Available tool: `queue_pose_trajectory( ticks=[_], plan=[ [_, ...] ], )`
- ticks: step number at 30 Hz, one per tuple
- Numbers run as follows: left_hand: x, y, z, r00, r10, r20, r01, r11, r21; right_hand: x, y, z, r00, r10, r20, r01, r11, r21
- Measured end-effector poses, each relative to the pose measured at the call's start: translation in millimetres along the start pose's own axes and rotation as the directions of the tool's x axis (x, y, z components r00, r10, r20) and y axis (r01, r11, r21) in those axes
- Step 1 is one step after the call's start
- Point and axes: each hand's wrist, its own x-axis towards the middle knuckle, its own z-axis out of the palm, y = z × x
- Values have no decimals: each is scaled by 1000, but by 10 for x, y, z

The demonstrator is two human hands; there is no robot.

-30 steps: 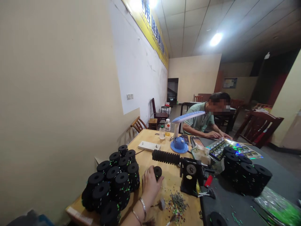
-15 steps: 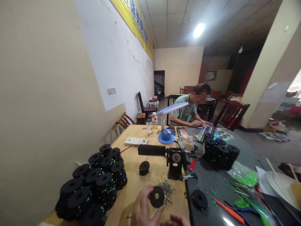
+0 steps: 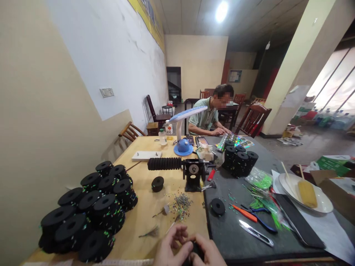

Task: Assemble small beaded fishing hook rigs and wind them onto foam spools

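My left hand [image 3: 174, 246] and my right hand [image 3: 207, 252] are together at the near edge of the table. Between them sits a black foam spool [image 3: 196, 250], mostly covered by my fingers. Both hands are closed round it, the left with its fingers curled and its thumb against the spool. A thin pale stick [image 3: 172, 224] pokes out just above my left fingers. Beyond the hands lies a scatter of small beads [image 3: 181, 203]. Two small bundles of fine wires, one grey-green [image 3: 151, 232] and one with a pale head [image 3: 165, 210], rest left of it.
Stacks of black foam spools [image 3: 91, 199] fill the left; more [image 3: 240, 157] stand right. A black winder [image 3: 193, 173] holds a row of spools. Pliers [image 3: 263, 220], a metal cutter [image 3: 256, 233] and a plate [image 3: 318, 201] lie right. Behind a blue lamp [image 3: 183, 146], a person [image 3: 206, 118] works.
My left hand has lowered the spool towards me, and my right hand has come in to close on it. The view has swung right and down.
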Motion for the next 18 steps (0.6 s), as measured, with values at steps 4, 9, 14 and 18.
queue_pose_trajectory(
  ticks=[4,9,14,18],
  plan=[
    [39,21,125,986,-146,79,148,989,-13,-113,-128,-50,997,34,72,-29,997,-76],
    [18,104,175,976,-191,107,205,968,-144,-209,-178,-77,993,89,81,-86,996,-33],
    [18,98,126,955,-290,62,290,871,-396,-254,6,-60,988,146,-56,-144,989,35],
    [-35,-17,-3,880,-470,-68,317,686,-655,-338,280,-227,959,182,-218,-145,974,176]
  ],
)
